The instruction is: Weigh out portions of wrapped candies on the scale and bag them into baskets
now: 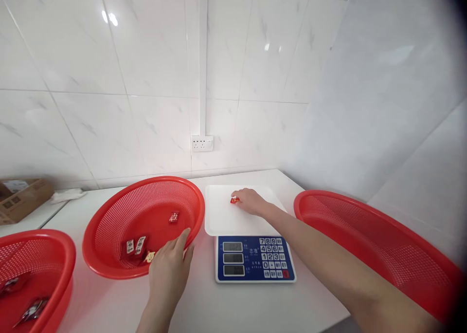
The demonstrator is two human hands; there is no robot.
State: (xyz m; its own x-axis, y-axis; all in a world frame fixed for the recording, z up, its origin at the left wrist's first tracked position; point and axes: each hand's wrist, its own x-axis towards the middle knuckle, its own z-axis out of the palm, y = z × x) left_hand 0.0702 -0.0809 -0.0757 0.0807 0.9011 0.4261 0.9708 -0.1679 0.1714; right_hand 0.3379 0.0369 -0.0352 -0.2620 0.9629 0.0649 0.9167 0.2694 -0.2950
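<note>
My right hand [251, 201] is closed on a small red wrapped packet [234, 200] at the white pan [222, 218] of a digital scale. Whether the packet touches the pan cannot be told. Below the pan lies the scale's blue panel [251, 270], with its displays and number keys. My left hand [170, 261] is at the near right rim of the middle red basket [109, 269], fingers stretched and thumb apart, and seems to hold nothing. In that basket lie a red packet [174, 217], dark red packets with white labels [139, 245] and a yellowish piece [150, 256] beside my left fingers.
Another red basket [67, 260] with dark wrapped packets [34, 309] stands at the left. A large red basket [346, 206] is on the right, partly behind my forearm. A cardboard box [27, 201] and white cloth [67, 195] sit far left. The tiled wall has a socket [202, 143].
</note>
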